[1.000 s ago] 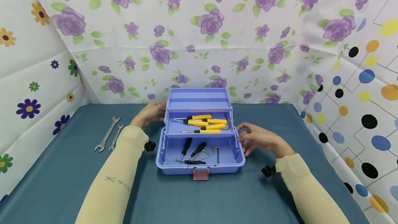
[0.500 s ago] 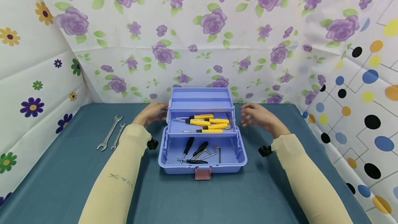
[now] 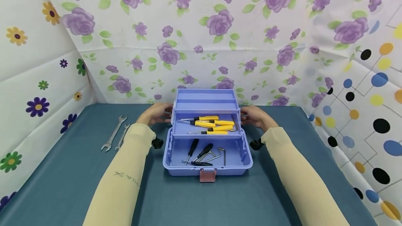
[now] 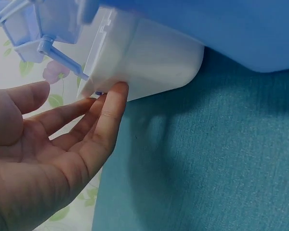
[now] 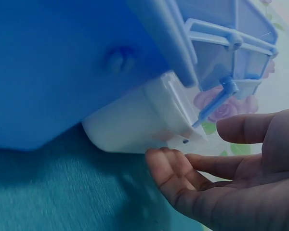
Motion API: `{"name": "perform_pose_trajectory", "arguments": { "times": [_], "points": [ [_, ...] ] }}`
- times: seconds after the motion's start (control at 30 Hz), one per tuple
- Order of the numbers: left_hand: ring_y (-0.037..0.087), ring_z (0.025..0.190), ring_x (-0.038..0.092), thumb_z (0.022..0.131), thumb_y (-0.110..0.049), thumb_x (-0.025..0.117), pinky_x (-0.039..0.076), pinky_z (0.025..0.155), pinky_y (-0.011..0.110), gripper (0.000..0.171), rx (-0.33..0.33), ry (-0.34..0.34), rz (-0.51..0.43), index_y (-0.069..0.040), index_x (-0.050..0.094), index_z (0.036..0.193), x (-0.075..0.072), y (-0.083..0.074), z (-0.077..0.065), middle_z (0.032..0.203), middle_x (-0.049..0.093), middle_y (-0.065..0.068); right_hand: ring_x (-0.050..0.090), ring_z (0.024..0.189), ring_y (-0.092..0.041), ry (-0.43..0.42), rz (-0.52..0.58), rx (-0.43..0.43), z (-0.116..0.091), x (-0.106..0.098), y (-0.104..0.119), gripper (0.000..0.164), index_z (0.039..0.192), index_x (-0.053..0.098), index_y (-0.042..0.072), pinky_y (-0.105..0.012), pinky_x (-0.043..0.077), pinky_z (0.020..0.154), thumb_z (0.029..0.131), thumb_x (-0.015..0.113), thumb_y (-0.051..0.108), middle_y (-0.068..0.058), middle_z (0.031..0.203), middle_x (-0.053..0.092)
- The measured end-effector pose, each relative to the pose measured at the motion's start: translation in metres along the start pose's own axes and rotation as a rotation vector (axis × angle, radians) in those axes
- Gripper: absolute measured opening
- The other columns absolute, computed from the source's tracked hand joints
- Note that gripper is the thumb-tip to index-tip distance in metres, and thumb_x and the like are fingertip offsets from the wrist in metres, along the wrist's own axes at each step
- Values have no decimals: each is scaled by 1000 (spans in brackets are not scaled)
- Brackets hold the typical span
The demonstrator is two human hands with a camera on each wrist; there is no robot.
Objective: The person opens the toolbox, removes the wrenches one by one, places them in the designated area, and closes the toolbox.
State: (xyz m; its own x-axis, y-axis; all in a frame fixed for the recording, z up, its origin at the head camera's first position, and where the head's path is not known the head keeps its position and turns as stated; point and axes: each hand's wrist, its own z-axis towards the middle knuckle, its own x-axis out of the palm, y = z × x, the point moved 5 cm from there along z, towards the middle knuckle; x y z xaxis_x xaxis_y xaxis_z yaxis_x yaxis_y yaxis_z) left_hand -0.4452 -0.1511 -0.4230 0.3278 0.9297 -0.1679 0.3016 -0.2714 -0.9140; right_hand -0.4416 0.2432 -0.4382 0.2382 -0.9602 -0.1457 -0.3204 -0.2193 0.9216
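Observation:
A blue-purple toolbox (image 3: 179,151) stands unfolded on the table, its pink latch (image 3: 207,175) facing front. Yellow-handled screwdrivers (image 3: 224,123) lie in its raised tray. Below, black-handled screwdrivers (image 3: 193,145) and hex keys (image 3: 224,158) rest on the floor of the box. Behind it the whitish lid (image 4: 154,57) hangs tilted back. My left hand (image 3: 156,112) is at the rear left, its extended fingertips right at the lid's edge in the left wrist view. On the opposite side, my right hand (image 3: 255,116) has loosely bent fingers close under the lid's corner (image 5: 130,120).
Two open-end wrenches, a longer one (image 3: 113,133) and a shorter one (image 3: 122,137), lie left of the toolbox on the blue-green tabletop (image 3: 188,205). A flowered cloth wall (image 3: 201,44) rises directly behind the table.
My right hand has left the toolbox's right front side, swung back apart from it, then come in beside the lid. My left hand stays by the rear left. The toolbox stays unfolded.

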Motion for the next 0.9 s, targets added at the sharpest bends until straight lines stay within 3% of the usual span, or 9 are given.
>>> {"name": "perform_pose_trajectory", "arguments": {
  "times": [0.1, 0.23, 0.37, 0.53, 0.6, 0.77, 0.9],
  "points": [
    [24, 111, 57, 114, -38, 38, 57, 93, 36, 51, -17, 2, -4, 1, 50, 145, 1, -1, 1, 143, 51, 18, 48, 72, -17, -5, 32, -13, 5, 1, -1, 27, 110, 62, -1, -36, 54, 76, 111, 43, 18, -4, 83, 53],
    [25, 112, 56, 115, -37, 38, 56, 97, 38, 51, -27, 4, -2, 2, 49, 146, 1, -2, 3, 143, 50, 19, 46, 67, -16, -9, 54, -17, 9, 1, -1, 25, 102, 61, 1, -31, 49, 65, 111, 44, 17, -2, 77, 49],
    [25, 111, 56, 114, -35, 40, 54, 101, 40, 49, -31, -14, 6, 3, 50, 145, -2, -1, 5, 138, 51, 18, 43, 64, -13, 2, 80, -15, 13, 3, 1, 23, 121, 56, -2, -30, 48, 63, 111, 42, 13, 0, 74, 46],
    [25, 108, 57, 114, -29, 43, 56, 98, 39, 44, -14, -41, 31, 2, 53, 143, -5, -2, 6, 131, 53, 16, 53, 67, -11, -1, 58, 7, 13, 4, 6, 47, 154, 41, -5, -29, 53, 65, 111, 45, 13, 0, 83, 61],
    [27, 113, 57, 114, -27, 42, 56, 97, 39, 43, -7, -44, 38, 1, 53, 145, -6, -2, 6, 134, 53, 17, 58, 70, -12, -16, 38, 19, 13, 3, 6, 50, 156, 38, -4, -29, 55, 67, 110, 47, 13, -2, 93, 66],
    [32, 124, 56, 114, -24, 44, 55, 101, 42, 45, 5, -72, 52, -1, 47, 152, -5, -2, 8, 146, 51, 20, 62, 81, -14, -39, 8, 18, 10, 2, 8, 51, 157, 37, -2, -30, 56, 73, 110, 47, 13, -11, 122, 60],
    [29, 114, 59, 113, -21, 47, 55, 103, 45, 44, 31, -86, 8, -1, 46, 152, -5, -8, 6, 139, 55, 19, 64, 88, -15, -60, -3, -8, 8, -1, 12, 51, 158, 37, 3, -31, 56, 78, 110, 48, 15, -12, 128, 59]
  ]
}}
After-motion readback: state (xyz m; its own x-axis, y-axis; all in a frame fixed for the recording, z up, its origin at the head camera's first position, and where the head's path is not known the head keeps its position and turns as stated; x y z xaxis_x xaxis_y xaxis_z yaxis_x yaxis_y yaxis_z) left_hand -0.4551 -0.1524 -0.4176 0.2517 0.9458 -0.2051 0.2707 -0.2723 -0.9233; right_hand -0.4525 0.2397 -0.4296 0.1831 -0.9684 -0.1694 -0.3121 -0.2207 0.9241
